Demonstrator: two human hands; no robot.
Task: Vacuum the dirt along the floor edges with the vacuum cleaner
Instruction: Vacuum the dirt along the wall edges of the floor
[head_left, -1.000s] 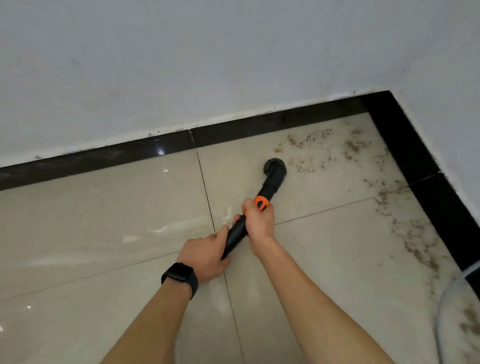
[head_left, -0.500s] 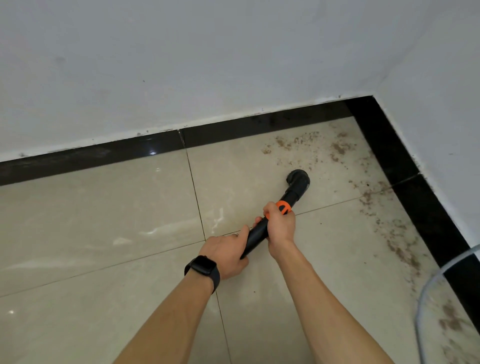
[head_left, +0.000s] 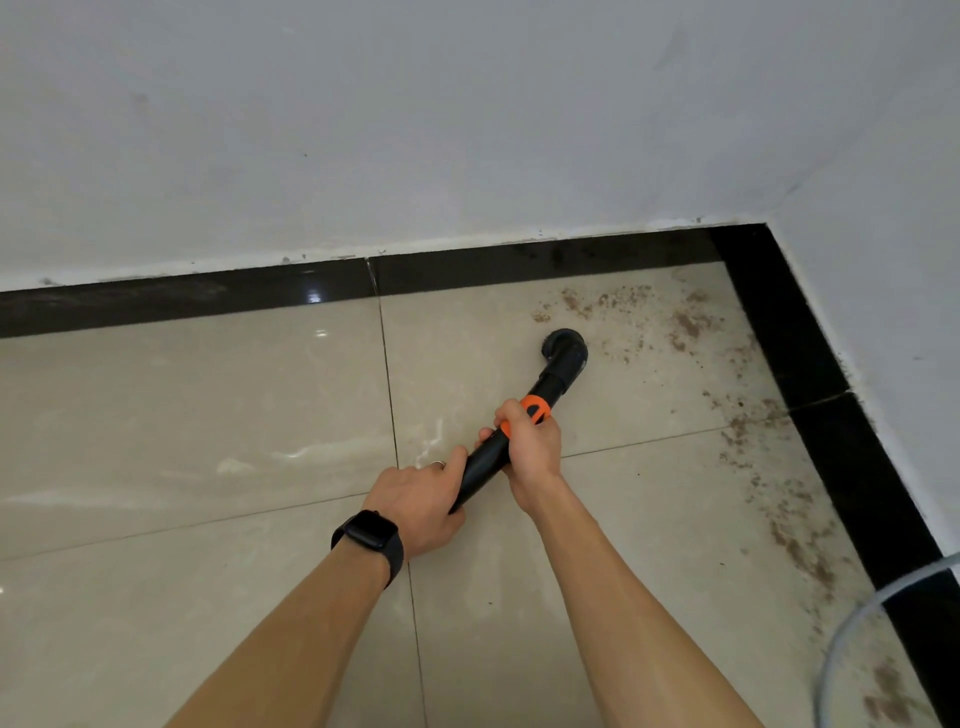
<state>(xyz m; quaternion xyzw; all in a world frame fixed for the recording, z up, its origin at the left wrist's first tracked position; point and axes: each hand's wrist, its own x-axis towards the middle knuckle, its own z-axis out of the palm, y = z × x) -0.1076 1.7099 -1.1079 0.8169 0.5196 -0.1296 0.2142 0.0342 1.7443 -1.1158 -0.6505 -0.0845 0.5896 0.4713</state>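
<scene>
Both hands hold the black vacuum tube (head_left: 551, 387). The right hand (head_left: 532, 449) is the forward one, its fingers (head_left: 508, 417) wrapped round the tube at the orange collar (head_left: 534, 408). The left hand (head_left: 421, 499), with a watch (head_left: 370, 535) on its wrist, grasps the rear end, fingers curled round it. The tube's long axis runs from near-left to far-right and aims at the far right corner of the floor (head_left: 208, 415). The nozzle (head_left: 566, 349) sits on the tile, short of the black skirting (head_left: 519, 265) on the far edge. The dirt (head_left: 688, 325) lies just ahead and to the right of the nozzle, thickest in that corner, with a further trail (head_left: 795, 545) running back along the right edge. The next stroke probably pushes along the tube's own line into the corner, then sweeps back along the right edge, with the right hand steering. A pale hose (head_left: 852, 621) curves in at the near right.
</scene>
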